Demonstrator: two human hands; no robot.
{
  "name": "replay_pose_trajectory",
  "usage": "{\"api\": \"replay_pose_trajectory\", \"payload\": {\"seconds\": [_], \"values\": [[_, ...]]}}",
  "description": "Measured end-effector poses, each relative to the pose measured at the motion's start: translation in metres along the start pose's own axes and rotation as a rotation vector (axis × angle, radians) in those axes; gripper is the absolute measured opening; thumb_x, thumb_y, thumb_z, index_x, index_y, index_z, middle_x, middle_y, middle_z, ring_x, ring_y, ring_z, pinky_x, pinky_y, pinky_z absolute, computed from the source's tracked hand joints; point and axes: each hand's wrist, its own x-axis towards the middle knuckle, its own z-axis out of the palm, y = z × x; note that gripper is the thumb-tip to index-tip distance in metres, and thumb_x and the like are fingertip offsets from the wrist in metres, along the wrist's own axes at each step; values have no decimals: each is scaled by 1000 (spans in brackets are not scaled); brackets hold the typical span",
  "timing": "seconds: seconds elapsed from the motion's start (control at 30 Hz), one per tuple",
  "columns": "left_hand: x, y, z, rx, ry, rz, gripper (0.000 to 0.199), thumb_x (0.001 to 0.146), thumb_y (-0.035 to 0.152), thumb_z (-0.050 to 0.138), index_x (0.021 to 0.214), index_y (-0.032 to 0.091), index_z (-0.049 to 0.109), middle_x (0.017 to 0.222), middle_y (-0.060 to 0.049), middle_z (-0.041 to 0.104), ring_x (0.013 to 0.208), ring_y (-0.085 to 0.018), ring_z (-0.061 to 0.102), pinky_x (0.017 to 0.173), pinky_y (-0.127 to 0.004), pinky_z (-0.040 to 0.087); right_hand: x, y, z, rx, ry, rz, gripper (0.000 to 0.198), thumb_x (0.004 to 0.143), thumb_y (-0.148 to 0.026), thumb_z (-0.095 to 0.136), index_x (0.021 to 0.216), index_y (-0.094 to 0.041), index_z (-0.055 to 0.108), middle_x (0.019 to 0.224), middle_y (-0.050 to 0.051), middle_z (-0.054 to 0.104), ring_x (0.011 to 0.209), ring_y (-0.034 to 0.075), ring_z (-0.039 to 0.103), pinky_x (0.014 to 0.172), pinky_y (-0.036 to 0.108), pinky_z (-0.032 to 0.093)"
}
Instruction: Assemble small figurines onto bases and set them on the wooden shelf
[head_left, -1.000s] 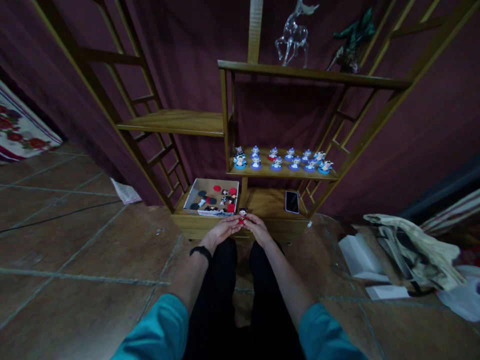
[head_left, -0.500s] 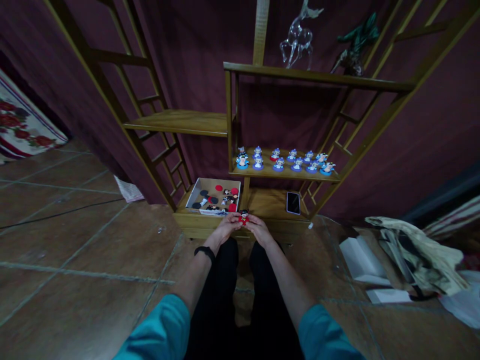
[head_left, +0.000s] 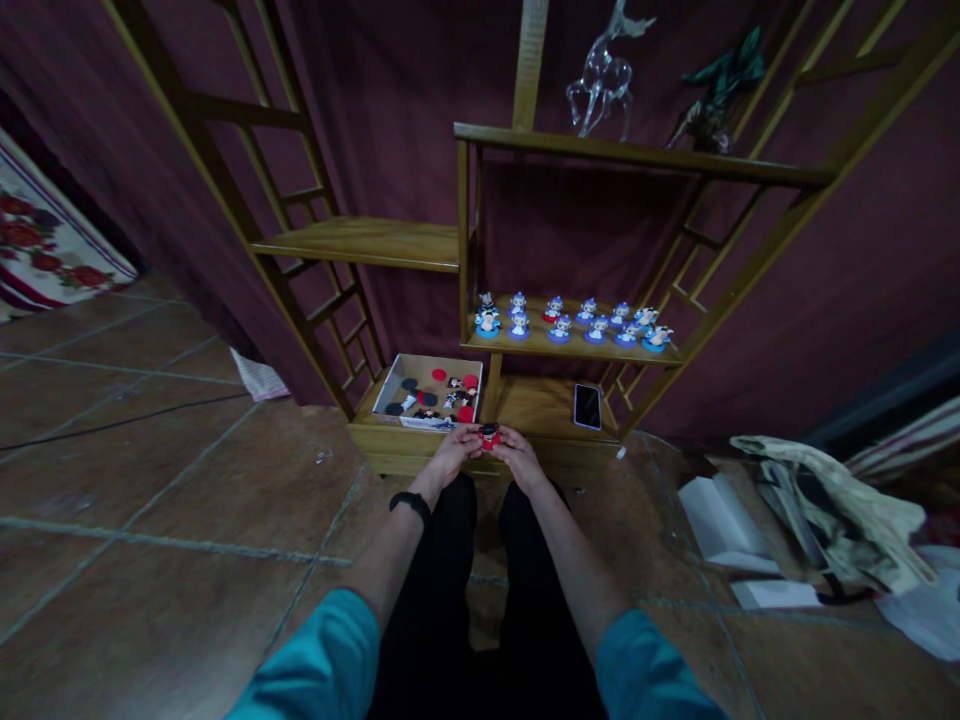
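Observation:
A small red figurine with a black top [head_left: 490, 434] is gripped between my two hands, in front of the cabinet's lower edge. My left hand [head_left: 455, 453] closes on its left side, with a dark band round the wrist. On the other side, the fingers of my right hand [head_left: 519, 455] pinch it. Just beyond my left hand stands an open cardboard box [head_left: 397, 378]. Loose figurine parts [head_left: 454, 398] and several red and dark round discs [head_left: 439, 375] lie inside it. Small figurines on round bases [head_left: 559, 328] stand in two rows on the shelf above.
A phone [head_left: 587, 407] lies on the lower cabinet board. Higher up stand a clear deer ornament [head_left: 604, 85] and a green sculpture [head_left: 716, 95]. A bare wooden shelf [head_left: 367, 240] juts out at left. White boxes [head_left: 724, 520] and a cloth bag [head_left: 840, 510] lie on the floor at right.
The figurine has tilted in my hands, so its dark top now faces me more. My hands stay in nearly the same place. The view has shifted slightly.

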Motion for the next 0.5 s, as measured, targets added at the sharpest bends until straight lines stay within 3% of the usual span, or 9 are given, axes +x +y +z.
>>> {"api": "replay_pose_trajectory", "payload": {"seconds": [0.27, 0.5], "values": [[-2, 2, 6, 61, 56, 86, 32, 57, 7, 70, 87, 14, 61, 63, 1, 61, 55, -9, 55, 55, -20, 40, -2, -1, 1, -52, 4, -33, 45, 56, -25, 70, 100, -23, 61, 91, 2, 67, 84, 18, 62, 78, 34, 47], [-8, 5, 10, 125, 47, 115, 25, 59, 0, 58, 80, 14, 62, 66, -1, 64, 59, -10, 54, 57, -20, 37, -1, -2, 3, -133, 40, -81, 39, 53, -20, 68, 92, -23, 64, 90, 0, 68, 87, 19, 59, 75, 31, 46]]}}
